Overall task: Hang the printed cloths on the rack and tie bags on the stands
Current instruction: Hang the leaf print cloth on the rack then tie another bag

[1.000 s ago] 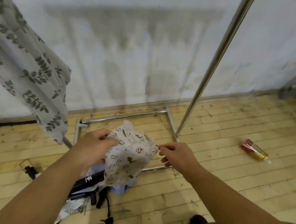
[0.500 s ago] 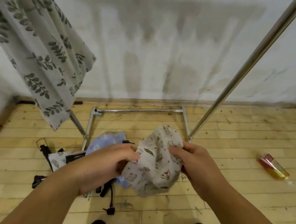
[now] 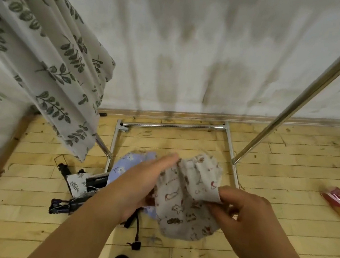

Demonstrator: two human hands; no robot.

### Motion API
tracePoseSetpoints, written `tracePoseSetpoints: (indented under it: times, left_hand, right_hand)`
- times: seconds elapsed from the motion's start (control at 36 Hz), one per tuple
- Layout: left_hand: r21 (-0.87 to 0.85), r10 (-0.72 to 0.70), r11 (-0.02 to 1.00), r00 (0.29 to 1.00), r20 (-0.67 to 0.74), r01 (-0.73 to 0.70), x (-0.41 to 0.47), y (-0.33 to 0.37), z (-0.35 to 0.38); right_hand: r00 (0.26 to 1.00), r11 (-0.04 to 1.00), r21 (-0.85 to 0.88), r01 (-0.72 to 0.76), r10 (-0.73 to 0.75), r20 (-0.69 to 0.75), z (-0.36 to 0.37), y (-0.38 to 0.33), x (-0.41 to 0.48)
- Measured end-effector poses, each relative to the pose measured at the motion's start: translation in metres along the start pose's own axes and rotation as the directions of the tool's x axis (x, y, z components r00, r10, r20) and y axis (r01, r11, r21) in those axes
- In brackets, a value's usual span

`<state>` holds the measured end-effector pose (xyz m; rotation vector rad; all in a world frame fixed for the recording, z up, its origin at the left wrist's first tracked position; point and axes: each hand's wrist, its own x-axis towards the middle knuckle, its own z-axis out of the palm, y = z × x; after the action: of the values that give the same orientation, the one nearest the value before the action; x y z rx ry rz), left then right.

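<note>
I hold a small cream cloth bag with an animal print (image 3: 188, 202) in front of me, above the floor. My left hand (image 3: 140, 182) grips its left side, fingers stretched along the top. My right hand (image 3: 246, 212) pinches its right edge. A white cloth with a green leaf print (image 3: 46, 63) hangs at the upper left. The chrome rack's upright pole (image 3: 302, 100) slants up to the right, and its base frame (image 3: 175, 126) lies on the floor by the wall. A light blue printed cloth (image 3: 127, 164) lies on the floor behind my left hand.
Black straps and a small leaf-print piece (image 3: 77, 184) lie in a heap on the wooden floor at the lower left. A red and yellow packet (image 3: 339, 202) lies at the right. A stained white wall stands close behind the rack. My shoes show at the bottom edge.
My view has swung left and down, bringing the rack base to the centre. Both hands have shifted on the animal-print bag, with the right hand now pinching its right edge lower down.
</note>
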<state>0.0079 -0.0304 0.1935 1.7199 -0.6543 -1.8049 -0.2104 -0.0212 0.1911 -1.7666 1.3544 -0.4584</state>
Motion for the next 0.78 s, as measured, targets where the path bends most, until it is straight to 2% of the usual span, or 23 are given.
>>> tracePoseSetpoints:
  times: [0.11, 0.25, 0.42, 0.47, 0.56, 0.69, 0.78]
  left_hand:
    - [0.169, 0.122, 0.979, 0.992, -0.030, -0.115, 0.004, 0.006, 0.001]
    - [0.165, 0.204, 0.967, 0.977, -0.057, -0.192, 0.011, 0.009, 0.001]
    - [0.249, 0.337, 0.915, 0.940, -0.047, -0.316, 0.009, 0.006, -0.001]
    - [0.251, 0.361, 0.904, 0.933, -0.013, -0.346, 0.008, 0.006, 0.001]
    - [0.281, 0.387, 0.880, 0.921, 0.044, -0.384, 0.005, 0.006, 0.006]
    - [0.277, 0.456, 0.835, 0.880, 0.133, -0.475, 0.002, 0.006, 0.011]
    - [0.288, 0.476, 0.799, 0.848, 0.234, -0.528, -0.002, 0.005, 0.016]
  right_hand:
    - [0.999, 0.998, -0.047, -0.045, 0.045, -0.018, -0.003, 0.005, 0.003]
    - [0.992, 0.975, -0.186, -0.124, 0.117, -0.050, -0.006, 0.012, 0.006]
    - [0.987, 0.962, -0.220, -0.159, 0.160, -0.014, -0.012, 0.011, 0.010]
    - [0.987, 0.969, -0.183, -0.163, 0.162, -0.024, -0.016, 0.011, 0.010]
    - [0.979, 0.978, -0.034, -0.205, 0.205, -0.024, -0.018, 0.009, 0.012]
    - [0.951, 0.922, 0.260, -0.286, 0.307, -0.042, -0.017, 0.000, 0.016]
    - [0.944, 0.892, 0.336, -0.302, 0.329, -0.025, -0.018, -0.006, 0.016]
